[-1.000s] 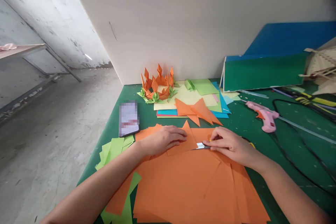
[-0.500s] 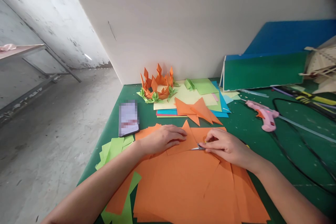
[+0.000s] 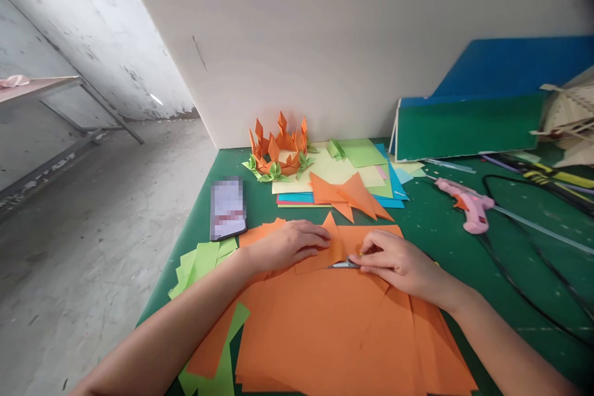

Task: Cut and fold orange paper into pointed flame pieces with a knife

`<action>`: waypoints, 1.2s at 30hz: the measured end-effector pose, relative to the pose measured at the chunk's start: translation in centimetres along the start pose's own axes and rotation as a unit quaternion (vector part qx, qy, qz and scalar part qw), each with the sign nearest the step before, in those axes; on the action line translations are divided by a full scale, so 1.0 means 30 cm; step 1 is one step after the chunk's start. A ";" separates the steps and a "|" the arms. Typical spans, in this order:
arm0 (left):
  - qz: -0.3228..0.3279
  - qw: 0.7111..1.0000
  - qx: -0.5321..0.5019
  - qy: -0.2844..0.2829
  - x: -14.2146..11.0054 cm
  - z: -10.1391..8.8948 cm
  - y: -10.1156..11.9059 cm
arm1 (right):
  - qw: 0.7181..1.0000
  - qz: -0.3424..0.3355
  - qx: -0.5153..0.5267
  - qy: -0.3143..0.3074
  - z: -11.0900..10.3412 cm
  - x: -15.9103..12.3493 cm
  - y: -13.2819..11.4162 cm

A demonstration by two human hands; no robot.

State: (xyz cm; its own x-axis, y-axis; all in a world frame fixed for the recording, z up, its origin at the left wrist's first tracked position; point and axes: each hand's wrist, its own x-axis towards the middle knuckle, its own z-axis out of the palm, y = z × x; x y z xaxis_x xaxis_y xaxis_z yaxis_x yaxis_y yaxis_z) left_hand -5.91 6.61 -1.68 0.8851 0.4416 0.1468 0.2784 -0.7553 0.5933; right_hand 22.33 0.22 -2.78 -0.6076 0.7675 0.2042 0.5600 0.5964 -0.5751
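Observation:
My left hand (image 3: 297, 242) lies flat on a folded piece of orange paper (image 3: 335, 246), its fingers stretched out and pressing it down. In my right hand (image 3: 394, 263) is a utility knife (image 3: 346, 264), pinched between thumb and fingers close to the silver blade. The blade points left and sits at the lower edge of the folded piece, partly beneath it. Most of the handle is hidden by my palm. Under both hands spreads a pile of large orange paper sheets (image 3: 325, 334).
An orange paper crown (image 3: 278, 151) with green leaves stands at the back, beside coloured sheets (image 3: 301, 188) and orange folded pieces (image 3: 355, 195). A phone (image 3: 228, 209) and green paper strips (image 3: 204, 265) lie left. A pink glue gun (image 3: 468, 203) with its black cord (image 3: 520, 275) lies right.
My right hand has moved slightly left with the utility knife, and the blade has gone further along the lower edge of the folded orange paper. My left hand has stayed put.

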 end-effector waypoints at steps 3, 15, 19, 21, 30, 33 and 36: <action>-0.001 1.000 0.000 -0.002 0.000 -0.002 0.003 | 1.000 0.007 0.002 -0.015 -0.004 -0.007 -0.005; -0.004 1.000 0.006 -0.002 -0.001 0.001 0.000 | 0.999 0.028 0.020 -0.017 0.028 0.019 -0.076; -0.003 1.000 0.002 -0.001 -0.002 0.001 0.000 | 0.999 0.026 0.018 -0.011 0.035 0.020 -0.090; -0.003 1.000 0.000 -0.001 -0.002 -0.002 0.002 | 1.000 0.022 0.017 -0.008 0.041 0.023 -0.096; 0.003 1.000 0.001 0.003 -0.002 -0.002 0.001 | 1.000 0.000 0.027 0.000 0.064 0.032 -0.110; 0.003 1.000 -0.004 0.007 -0.004 0.002 -0.003 | 0.999 -0.012 0.043 -0.022 0.055 0.026 -0.105; -0.003 1.000 -0.014 0.015 -0.007 0.001 0.002 | 0.999 -0.020 0.031 -0.021 0.021 0.014 -0.087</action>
State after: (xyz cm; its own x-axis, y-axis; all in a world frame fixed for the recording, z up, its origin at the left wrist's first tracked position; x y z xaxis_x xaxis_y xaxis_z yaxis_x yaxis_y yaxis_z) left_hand -6.09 6.46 -1.71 0.8717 0.4612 0.1656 0.2732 -0.7380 0.6170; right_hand 20.25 -1.16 -1.70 -0.6525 0.7320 0.1957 0.4995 0.6098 -0.6153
